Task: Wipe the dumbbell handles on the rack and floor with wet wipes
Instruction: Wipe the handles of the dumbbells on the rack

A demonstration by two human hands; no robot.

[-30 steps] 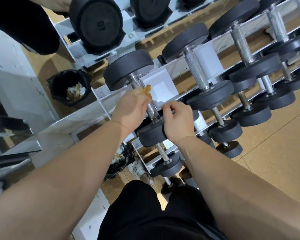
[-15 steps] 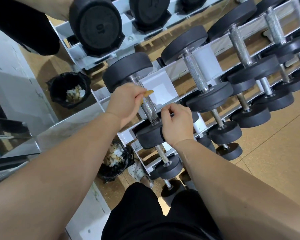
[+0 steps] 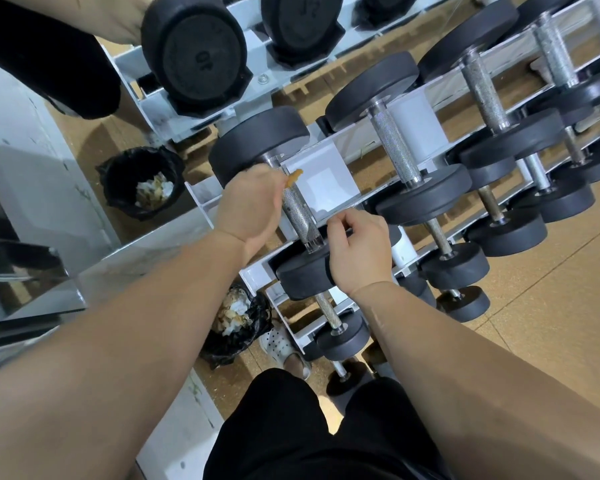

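**Wipe held to a racked dumbbell's handle**

The dumbbell [image 3: 298, 277] lies on the white rack [image 3: 326, 178] at centre, with its knurled handle [image 3: 300, 216] running from 11 to 5 o'clock. At 9 o'clock of the handle, the left hand [image 3: 250, 206] curls round a yellowed wipe [image 3: 293, 176] held at the handle's far end. The right hand [image 3: 359, 251] grips the rim of the dumbbell's near end. A lined bin [image 3: 246, 344] of used wipes stands at 7 o'clock.
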